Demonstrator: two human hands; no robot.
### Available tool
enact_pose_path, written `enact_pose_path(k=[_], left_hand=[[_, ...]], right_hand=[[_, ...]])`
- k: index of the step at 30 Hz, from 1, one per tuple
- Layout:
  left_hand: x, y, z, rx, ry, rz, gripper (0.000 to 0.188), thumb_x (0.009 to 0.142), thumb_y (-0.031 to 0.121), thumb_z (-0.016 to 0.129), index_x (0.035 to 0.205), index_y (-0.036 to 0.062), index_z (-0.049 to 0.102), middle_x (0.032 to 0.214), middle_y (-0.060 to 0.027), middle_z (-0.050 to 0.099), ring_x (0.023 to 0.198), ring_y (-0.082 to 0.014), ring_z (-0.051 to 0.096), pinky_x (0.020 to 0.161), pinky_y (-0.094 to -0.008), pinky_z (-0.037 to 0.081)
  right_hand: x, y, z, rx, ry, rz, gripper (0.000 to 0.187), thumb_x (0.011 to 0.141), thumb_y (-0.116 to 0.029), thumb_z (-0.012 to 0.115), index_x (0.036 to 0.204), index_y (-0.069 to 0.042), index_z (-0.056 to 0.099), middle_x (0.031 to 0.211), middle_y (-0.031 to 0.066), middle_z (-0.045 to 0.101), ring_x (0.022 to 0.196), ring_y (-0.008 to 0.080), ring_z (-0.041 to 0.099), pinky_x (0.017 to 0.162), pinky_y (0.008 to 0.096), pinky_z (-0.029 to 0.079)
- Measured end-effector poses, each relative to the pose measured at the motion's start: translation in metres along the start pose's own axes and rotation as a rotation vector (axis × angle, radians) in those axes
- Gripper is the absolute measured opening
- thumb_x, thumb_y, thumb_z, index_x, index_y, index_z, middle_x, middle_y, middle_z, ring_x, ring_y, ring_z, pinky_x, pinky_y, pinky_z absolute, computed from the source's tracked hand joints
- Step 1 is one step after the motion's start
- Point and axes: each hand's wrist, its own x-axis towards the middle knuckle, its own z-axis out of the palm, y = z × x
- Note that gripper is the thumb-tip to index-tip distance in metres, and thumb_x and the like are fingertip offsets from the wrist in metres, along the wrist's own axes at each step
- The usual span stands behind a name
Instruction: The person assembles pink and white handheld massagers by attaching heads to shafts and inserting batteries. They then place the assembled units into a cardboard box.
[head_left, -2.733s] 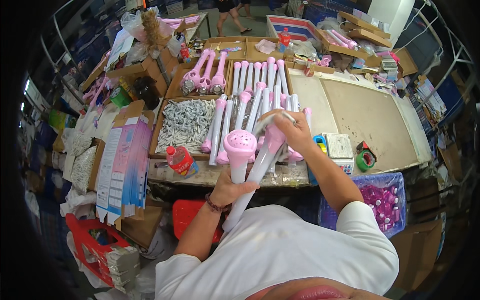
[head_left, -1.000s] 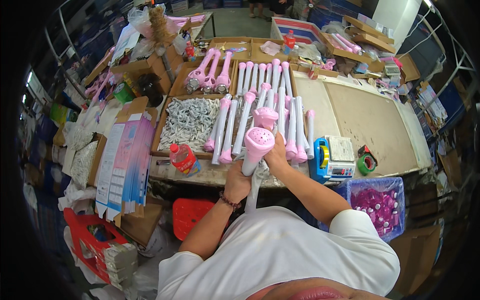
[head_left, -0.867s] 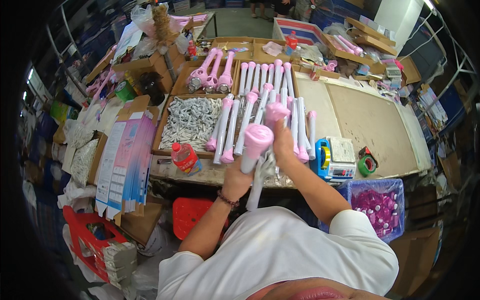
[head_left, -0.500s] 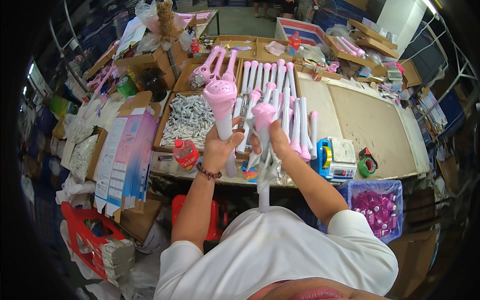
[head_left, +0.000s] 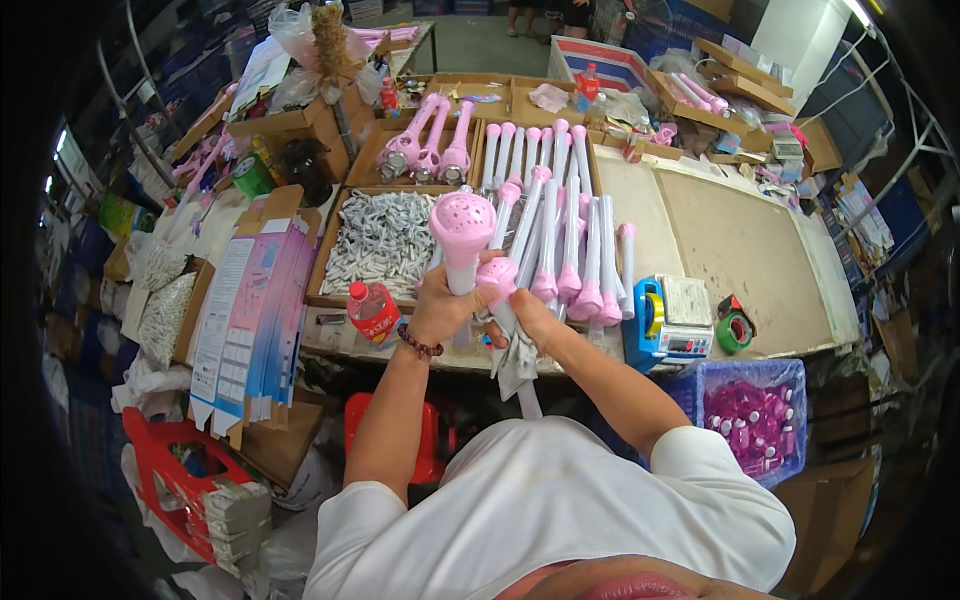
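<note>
In front of my chest, my left hand (head_left: 442, 308) is closed round the white shaft of a wand whose round pink head (head_left: 462, 222) has small holes and points up. A second pink-headed wand (head_left: 499, 272) stands close beside it, tilted. My right hand (head_left: 532, 322) is closed on this second wand, with a grey-white cloth (head_left: 515, 362) wrapped round its shaft. Below the cloth the shaft's pale end comes out near my shirt. My left thumb lies near the second head; whether it touches is hard to tell. The fingers of both hands are partly hidden.
Behind my hands lie pink-ended white tubes (head_left: 550, 225) in a carton, beside a box of small white-grey pieces (head_left: 375, 240). Pink handles (head_left: 455, 150) lie farther back. A red-labelled bottle (head_left: 373, 312) stands left; a scale (head_left: 685, 305), green tape (head_left: 735, 332) and blue crate (head_left: 755, 375) are right.
The left wand has shifted right and down. The second wand has moved down and left toward it, its head now tilted left, and the cloth is bunched lower with my right hand.
</note>
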Motion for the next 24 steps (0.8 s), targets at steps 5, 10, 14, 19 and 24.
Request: enact_pose_path(k=[5, 10, 14, 19, 24], left_hand=[[0.015, 0.019, -0.003, -0.055, 0.176, 0.062, 0.042, 0.081, 0.009, 0.073, 0.119, -0.0027, 0.058, 0.104, -0.0087, 0.066, 0.091, -0.0132, 0.061, 0.082, -0.0267, 0.050], [0.021, 0.027, -0.015, -0.110, 0.332, 0.053, 0.040, 0.081, 0.009, 0.074, 0.116, -0.0053, 0.059, 0.100, -0.0084, 0.066, 0.087, -0.0131, 0.061, 0.079, -0.0258, 0.050], [0.013, 0.005, -0.020, -0.107, 0.406, -0.058, 0.044, 0.080, 0.008, 0.075, 0.118, -0.0056, 0.057, 0.104, -0.0104, 0.064, 0.088, -0.0148, 0.061, 0.079, -0.0258, 0.050], [0.008, -0.002, -0.025, -0.150, 0.507, -0.094, 0.048, 0.079, 0.008, 0.074, 0.120, -0.0075, 0.055, 0.110, -0.0130, 0.061, 0.092, -0.0162, 0.061, 0.080, -0.0269, 0.050], [0.011, 0.001, -0.024, -0.132, 0.714, -0.004, 0.051, 0.080, 0.008, 0.074, 0.123, -0.0084, 0.052, 0.112, -0.0132, 0.060, 0.095, -0.0168, 0.060, 0.082, -0.0276, 0.049]], right_hand=[[0.015, -0.019, 0.013, -0.157, 0.072, -0.065, 0.081, 0.071, -0.079, 0.054, 0.098, -0.004, 0.053, 0.067, 0.0052, 0.055, 0.055, 0.0154, 0.057, 0.051, 0.0283, 0.046], [-0.001, -0.007, 0.030, -0.359, 0.113, -0.145, 0.059, 0.083, -0.063, 0.058, 0.090, -0.005, 0.052, 0.066, 0.0018, 0.052, 0.055, 0.0120, 0.054, 0.051, 0.0278, 0.044], [-0.035, 0.034, 0.021, -0.442, 0.192, 0.084, 0.035, 0.088, -0.039, 0.061, 0.088, -0.005, 0.054, 0.067, 0.0018, 0.054, 0.056, 0.0115, 0.052, 0.052, 0.0292, 0.043], [-0.078, 0.064, 0.003, -0.383, 0.113, 0.177, 0.038, 0.088, -0.043, 0.063, 0.093, -0.007, 0.055, 0.073, 0.0011, 0.054, 0.064, 0.0105, 0.050, 0.057, 0.0278, 0.042], [-0.080, 0.076, -0.025, -0.398, 0.118, 0.142, 0.042, 0.090, -0.047, 0.060, 0.096, -0.006, 0.056, 0.076, -0.0012, 0.054, 0.067, 0.0087, 0.048, 0.059, 0.0257, 0.041]])
